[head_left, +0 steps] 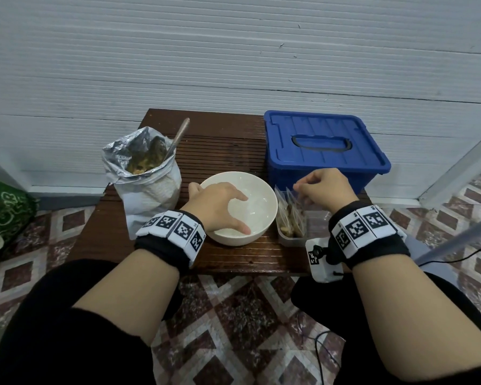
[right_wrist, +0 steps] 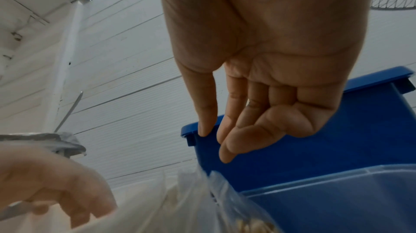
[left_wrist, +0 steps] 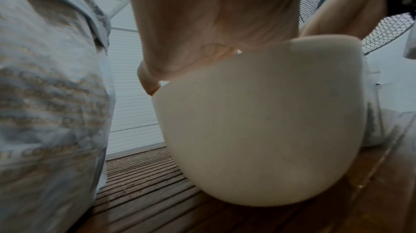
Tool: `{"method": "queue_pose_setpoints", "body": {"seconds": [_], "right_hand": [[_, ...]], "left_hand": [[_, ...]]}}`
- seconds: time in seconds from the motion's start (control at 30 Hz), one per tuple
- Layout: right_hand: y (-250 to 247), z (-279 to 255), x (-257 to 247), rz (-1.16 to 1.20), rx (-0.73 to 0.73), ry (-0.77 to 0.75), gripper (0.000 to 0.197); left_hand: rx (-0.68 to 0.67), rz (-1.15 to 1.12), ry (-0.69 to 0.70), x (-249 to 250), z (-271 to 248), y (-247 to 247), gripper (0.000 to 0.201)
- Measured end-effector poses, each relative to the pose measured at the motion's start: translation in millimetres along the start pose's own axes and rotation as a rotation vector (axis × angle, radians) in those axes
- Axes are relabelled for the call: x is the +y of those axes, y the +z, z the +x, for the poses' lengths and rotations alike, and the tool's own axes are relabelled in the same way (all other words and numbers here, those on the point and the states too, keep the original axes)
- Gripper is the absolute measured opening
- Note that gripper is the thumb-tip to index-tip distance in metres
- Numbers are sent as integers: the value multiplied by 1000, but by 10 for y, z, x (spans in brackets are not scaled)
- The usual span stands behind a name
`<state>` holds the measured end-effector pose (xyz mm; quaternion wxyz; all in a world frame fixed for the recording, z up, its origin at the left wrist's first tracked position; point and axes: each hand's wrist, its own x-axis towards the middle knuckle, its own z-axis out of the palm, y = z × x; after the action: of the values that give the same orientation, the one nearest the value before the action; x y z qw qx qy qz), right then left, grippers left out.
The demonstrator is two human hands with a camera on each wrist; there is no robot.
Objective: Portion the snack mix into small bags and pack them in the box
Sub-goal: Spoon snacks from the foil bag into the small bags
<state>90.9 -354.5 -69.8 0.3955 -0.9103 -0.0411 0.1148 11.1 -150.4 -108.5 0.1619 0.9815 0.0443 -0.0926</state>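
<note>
My left hand (head_left: pixel 243 213) lies across a white bowl (head_left: pixel 272 201) in the middle of the table, fingers spread over its inside. Seen from the left wrist, that hand (left_wrist: pixel 202 41) rests on the bowl's (left_wrist: pixel 258 121) rim. My right hand (head_left: pixel 299 190) hovers with loosely curled fingers just above several small filled bags (head_left: pixel 290 218) standing in a clear tub (head_left: pixel 292 240). In the right wrist view its fingertips (right_wrist: pixel 225 156) hold nothing above the bags (right_wrist: pixel 202 201). The blue box (head_left: pixel 325 145) stands behind with its lid closed.
An open foil snack bag (head_left: pixel 147 173) with a spoon (head_left: pixel 179 137) in it stands left of the bowl on the dark slatted table (head_left: pixel 228 145). A green sack (head_left: pixel 3 218) sits on the tiled floor at left. A cable and pole (head_left: pixel 456 243) are at right.
</note>
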Motion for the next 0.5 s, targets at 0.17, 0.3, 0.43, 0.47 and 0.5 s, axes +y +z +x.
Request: {"method": "queue_pose_setpoints", "body": {"seconds": [0.17, 0.3, 0.43, 0.47, 0.5], "right_hand": [[-17, -23, -29, -1, -8, -44, 13], [-37, -42, -40, 11, 0, -48, 13], [-50, -51, -54, 16, 2, -71, 15], [-52, -53, -58, 15, 0, -76, 15], [-54, -53, -62, 16, -4, -79, 15]], "left_hand": [[9, 91, 51, 1, -2, 35, 59], [0, 44, 67, -25, 26, 30, 38], [35, -44, 65, -61, 30, -8, 20], [41, -50, 67, -62, 27, -27, 20], [50, -52, 70, -57, 23, -53, 20]]}}
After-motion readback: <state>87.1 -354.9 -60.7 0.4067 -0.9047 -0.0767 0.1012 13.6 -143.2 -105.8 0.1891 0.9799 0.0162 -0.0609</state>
